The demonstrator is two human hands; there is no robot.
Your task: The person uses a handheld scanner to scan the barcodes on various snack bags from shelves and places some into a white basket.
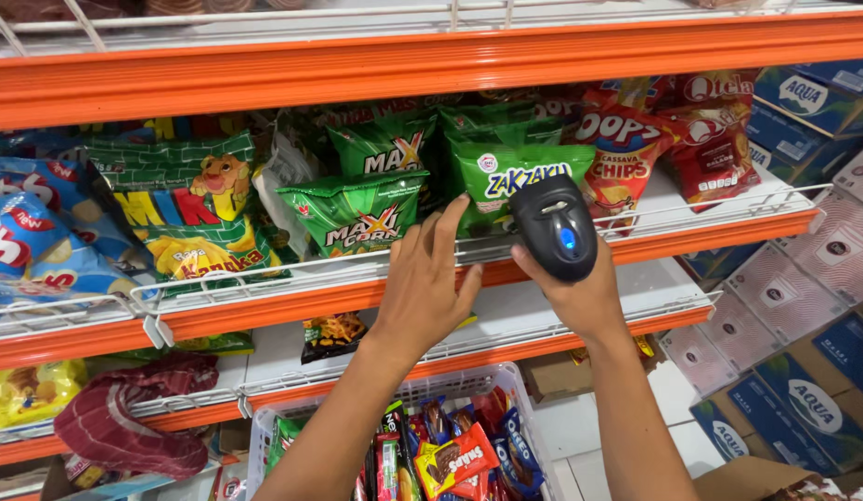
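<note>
Right hand [580,297]: palm and fingers mostly hidden behind the black scanner [554,227] it grips. Left hand [427,278]: fingertips cover the lower left corner of a green snack bag [515,176]. Below both hands, the white basket [506,380] is cut off by the bottom edge. Far left of the left hand, blue bags [28,232] run off-frame. Right of the right hand, stacked cartons [812,102] are cropped.

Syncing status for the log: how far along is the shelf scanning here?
Done: green snack bags already sit on the wire-fronted shelf. In hand: the right hand holds a black scanner by a green bag; the left hand reaches for the bags. Left: the white basket below is full of packets.
</note>
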